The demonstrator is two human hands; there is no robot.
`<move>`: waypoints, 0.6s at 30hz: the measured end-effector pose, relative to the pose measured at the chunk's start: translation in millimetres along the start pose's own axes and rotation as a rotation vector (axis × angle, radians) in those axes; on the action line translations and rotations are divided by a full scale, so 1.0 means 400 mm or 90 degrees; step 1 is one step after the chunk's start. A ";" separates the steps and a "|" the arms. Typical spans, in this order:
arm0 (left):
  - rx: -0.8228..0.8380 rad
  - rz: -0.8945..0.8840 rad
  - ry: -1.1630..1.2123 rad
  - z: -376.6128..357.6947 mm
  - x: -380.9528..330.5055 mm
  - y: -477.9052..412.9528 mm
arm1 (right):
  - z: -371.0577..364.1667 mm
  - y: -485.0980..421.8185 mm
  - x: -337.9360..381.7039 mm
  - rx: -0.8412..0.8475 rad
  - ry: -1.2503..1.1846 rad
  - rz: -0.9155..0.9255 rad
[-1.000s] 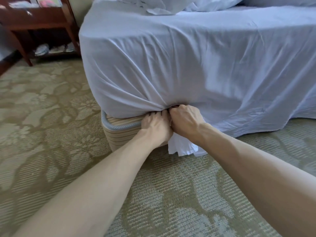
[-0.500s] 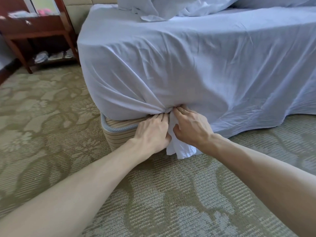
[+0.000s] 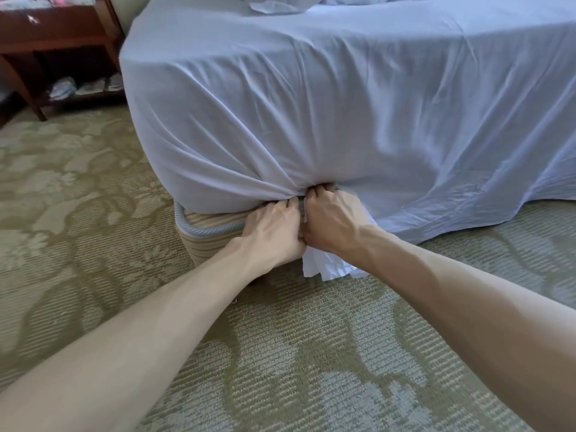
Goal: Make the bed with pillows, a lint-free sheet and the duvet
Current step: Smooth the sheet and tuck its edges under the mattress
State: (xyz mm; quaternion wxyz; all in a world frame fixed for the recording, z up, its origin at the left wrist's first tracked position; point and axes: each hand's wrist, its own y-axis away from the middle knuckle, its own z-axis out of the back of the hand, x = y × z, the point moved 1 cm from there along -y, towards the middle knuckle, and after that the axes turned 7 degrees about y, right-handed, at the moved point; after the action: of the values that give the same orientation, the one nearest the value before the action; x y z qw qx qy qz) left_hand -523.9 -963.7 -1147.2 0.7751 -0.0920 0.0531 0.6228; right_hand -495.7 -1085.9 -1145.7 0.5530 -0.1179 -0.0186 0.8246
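- While the pale blue sheet (image 3: 311,104) lies draped over the top and side, its slack is bunched at the corner, at seven o'clock of the bed, above the striped bed base (image 3: 205,227).
- Our left hand (image 3: 274,232) and right hand (image 3: 330,222) touch, both clenched round that bunch; a loose tail (image 3: 327,269) hangs at six o'clock of them.
- We judge it best to pull taut downward, then tuck the tail in above the bed base.

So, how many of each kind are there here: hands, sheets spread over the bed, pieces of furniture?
Hands: 2, the left hand and the right hand, both gripping the sheet.
Sheets over the bed: 1, pale blue.
Furniture: 2, the bed and the wooden side table.
Total: 5.
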 end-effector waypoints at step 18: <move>-0.004 -0.009 0.015 -0.042 -0.118 -0.056 | -0.038 0.012 -0.121 -0.060 -0.129 0.006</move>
State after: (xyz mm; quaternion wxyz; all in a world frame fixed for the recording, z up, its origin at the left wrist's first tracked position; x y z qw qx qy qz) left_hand -511.6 -1016.9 -1152.7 0.7783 -0.1019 0.0598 0.6166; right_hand -479.2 -1133.5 -1152.8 0.5383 -0.0600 -0.1124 0.8330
